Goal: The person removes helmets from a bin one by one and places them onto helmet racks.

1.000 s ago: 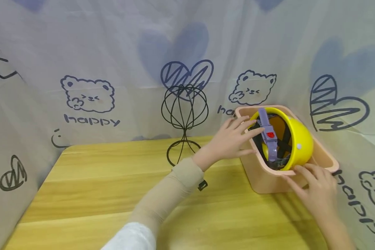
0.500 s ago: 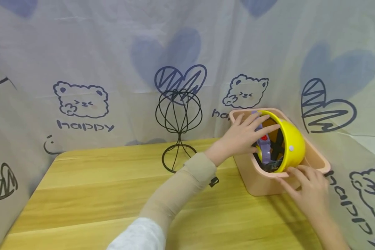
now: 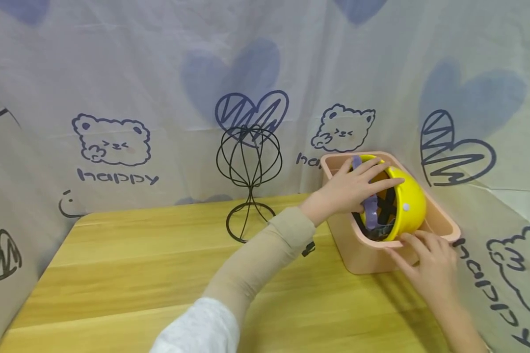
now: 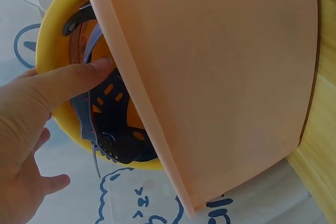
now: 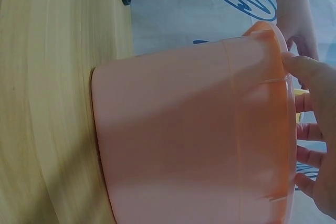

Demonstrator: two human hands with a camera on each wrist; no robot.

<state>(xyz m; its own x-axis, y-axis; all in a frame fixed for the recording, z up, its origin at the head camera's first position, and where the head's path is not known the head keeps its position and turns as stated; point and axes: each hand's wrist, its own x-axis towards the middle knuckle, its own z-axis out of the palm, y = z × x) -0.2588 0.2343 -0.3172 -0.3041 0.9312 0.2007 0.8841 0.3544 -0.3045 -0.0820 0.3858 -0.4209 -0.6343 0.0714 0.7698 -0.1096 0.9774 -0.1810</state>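
A yellow hard hat (image 3: pixel 408 203) lies on its side in a pink plastic bin (image 3: pixel 366 257), its hollow facing left. Black inner webbing (image 4: pixel 118 114) and a purple strap (image 3: pixel 371 211) show inside it. My left hand (image 3: pixel 346 189) holds the hat's rim, thumb inside the shell and some fingers reaching over the yellow outside. At the bin's near edge, my right hand (image 3: pixel 430 262) grips the bin's rim, with the thumb on the outer side and the fingers over the edge beside the hat. Those fingertips are partly hidden.
A black wire stand (image 3: pixel 249 184) with a round cage top stands on the wooden table (image 3: pixel 137 264), left of the bin. Beside my left forearm lies a small black object (image 3: pixel 308 249), partly hidden. A printed cloth (image 3: pixel 168 68) hangs behind the table.
My left hand has moved right, from the purple strap onto the hat's rim, and now covers part of the strap. The right hand stays at the bin's rim. The head view has shifted slightly.
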